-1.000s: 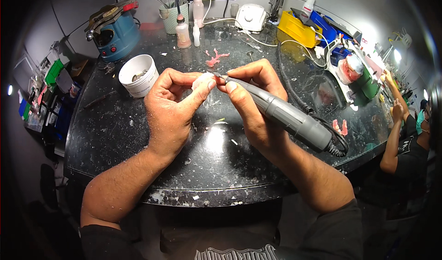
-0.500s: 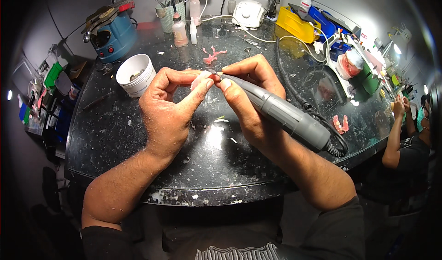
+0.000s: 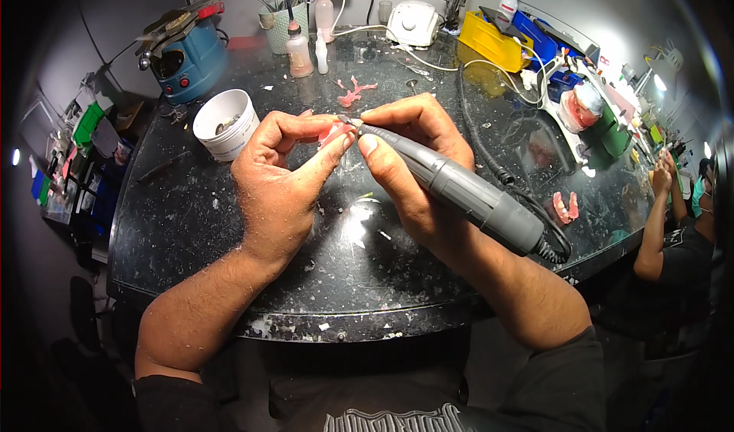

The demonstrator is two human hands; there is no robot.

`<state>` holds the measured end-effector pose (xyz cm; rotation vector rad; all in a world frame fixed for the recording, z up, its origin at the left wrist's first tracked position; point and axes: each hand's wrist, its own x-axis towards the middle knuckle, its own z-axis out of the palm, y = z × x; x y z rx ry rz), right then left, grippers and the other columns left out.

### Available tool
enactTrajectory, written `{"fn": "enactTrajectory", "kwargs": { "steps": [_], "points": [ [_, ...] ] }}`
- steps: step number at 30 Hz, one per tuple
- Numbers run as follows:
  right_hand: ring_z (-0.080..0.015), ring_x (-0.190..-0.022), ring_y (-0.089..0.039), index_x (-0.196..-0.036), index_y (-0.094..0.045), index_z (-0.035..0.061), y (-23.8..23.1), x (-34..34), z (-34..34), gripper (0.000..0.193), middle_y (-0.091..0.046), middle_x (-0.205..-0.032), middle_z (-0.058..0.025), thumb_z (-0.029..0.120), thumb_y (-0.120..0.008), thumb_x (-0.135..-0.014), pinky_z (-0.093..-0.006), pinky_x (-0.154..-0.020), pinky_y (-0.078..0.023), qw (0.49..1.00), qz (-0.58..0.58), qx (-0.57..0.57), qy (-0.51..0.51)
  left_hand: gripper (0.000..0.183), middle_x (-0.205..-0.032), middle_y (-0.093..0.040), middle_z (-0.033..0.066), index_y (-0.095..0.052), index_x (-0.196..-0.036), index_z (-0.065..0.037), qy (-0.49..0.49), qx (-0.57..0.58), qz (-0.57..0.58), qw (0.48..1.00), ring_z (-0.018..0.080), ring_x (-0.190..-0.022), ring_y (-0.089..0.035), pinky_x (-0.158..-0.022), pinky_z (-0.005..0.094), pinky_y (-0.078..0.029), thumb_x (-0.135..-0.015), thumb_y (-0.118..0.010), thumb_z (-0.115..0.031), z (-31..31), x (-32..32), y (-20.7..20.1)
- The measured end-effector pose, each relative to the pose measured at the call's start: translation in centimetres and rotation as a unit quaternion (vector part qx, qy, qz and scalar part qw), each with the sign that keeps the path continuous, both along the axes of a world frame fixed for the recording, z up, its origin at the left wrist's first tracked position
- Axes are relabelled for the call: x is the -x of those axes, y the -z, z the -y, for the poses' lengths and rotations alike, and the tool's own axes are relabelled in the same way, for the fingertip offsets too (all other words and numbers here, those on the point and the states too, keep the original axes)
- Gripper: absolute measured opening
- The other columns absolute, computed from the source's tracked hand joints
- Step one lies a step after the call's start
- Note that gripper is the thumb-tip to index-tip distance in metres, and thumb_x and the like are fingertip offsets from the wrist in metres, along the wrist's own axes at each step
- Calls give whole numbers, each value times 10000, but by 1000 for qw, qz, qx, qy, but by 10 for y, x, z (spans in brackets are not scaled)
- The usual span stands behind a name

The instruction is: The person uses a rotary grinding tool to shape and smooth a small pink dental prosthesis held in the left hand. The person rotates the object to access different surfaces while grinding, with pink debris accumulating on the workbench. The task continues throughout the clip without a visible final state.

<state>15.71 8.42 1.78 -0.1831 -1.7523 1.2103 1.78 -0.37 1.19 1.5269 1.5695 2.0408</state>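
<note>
Between its thumb and fingers, my left hand point(image 3: 279, 160) pinches a small pink denture piece point(image 3: 333, 134), mostly covered by the fingertips. My right hand point(image 3: 417, 153) is closed like a pen grip round a grey dental handpiece point(image 3: 478, 199), whose coiled cord leaves its back end. The dark bur point(image 3: 348, 119) at the handpiece's tip is at the upper edge of the pink piece; whether it touches I cannot tell. Fine dust specks my left hand and forearm. Beyond the hands lies a branching pink scrap point(image 3: 355, 93). Another pink denture with teeth point(image 3: 566, 207) rests to the right.
A white tub point(image 3: 243, 134) stands left of my hands, near a blue machine point(image 3: 195, 61). Behind are pink bottles point(image 3: 299, 53), a tool cup point(image 3: 280, 30) and a white control box point(image 3: 413, 24). Yellow bin point(image 3: 489, 42) and articulator point(image 3: 577, 111) stand right. A co-worker point(image 3: 684, 233) sits far right.
The handpiece's rear end has shifted slightly left and toward me. The pink piece has turned a little in my left fingers, showing more of its pink side.
</note>
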Motion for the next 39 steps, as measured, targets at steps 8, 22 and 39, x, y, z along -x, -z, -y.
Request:
{"fn": "enactTrajectory", "kwargs": {
  "steps": [8,22,39],
  "points": [
    [-125,-885,-661,-1064,-588,5,1,-1,-2,225,-655,-952,-81,141,-692,-917,-284,-802,-530,1000,-12,-27,2,145,-979,-727,84,-637,-922,-34,23,7,50,998,137,-968,-674,-1078,374,-414,-851,-754,13,2,-4,-4],
    [-123,-889,-658,-1066,-571,0,-1,0,-1,207,-656,-954,-79,95,-674,-914,-279,-804,-525,999,-31,-36,-8,148,-1016,-730,105,-630,-951,-31,31,-2,51,998,150,-996,-674,-1068,358,-422,-864,-736,24,0,-1,-3],
    [-125,-905,-653,-1063,-576,2,-2,0,-2,175,-650,-974,-83,64,-651,-917,-280,-826,-521,999,-14,-39,-26,178,-1075,-714,123,-606,-986,-15,56,-15,75,996,146,-1020,-656,-1004,313,-476,-867,-710,67,-1,2,0]
  ]
}}
